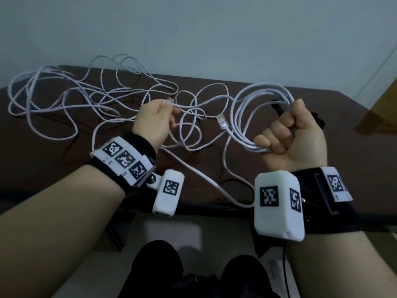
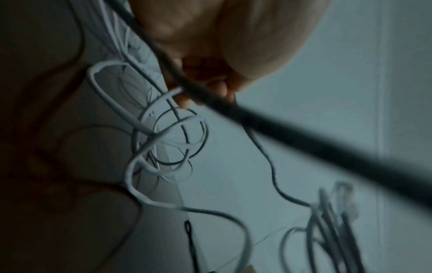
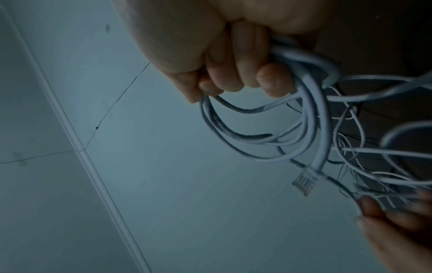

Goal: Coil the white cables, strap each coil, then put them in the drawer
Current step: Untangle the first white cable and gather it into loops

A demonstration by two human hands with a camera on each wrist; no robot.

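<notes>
At far left, loose white cables (image 1: 64,97) are spread uncoiled across the brown table (image 1: 32,147). A cable end is pinched by the left hand (image 1: 153,123). A part-wound coil (image 1: 255,117) is gripped in the fisted right hand (image 1: 294,136), a dark strap apparently held alongside. No coil is seen strapped yet; no drawer is in view.

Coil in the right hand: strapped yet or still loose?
Loose. The right hand alone grips the coil; no strap wraps its loops.

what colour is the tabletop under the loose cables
Dark brown. The tabletop shows best in the head view, under the white loose cables.
</notes>
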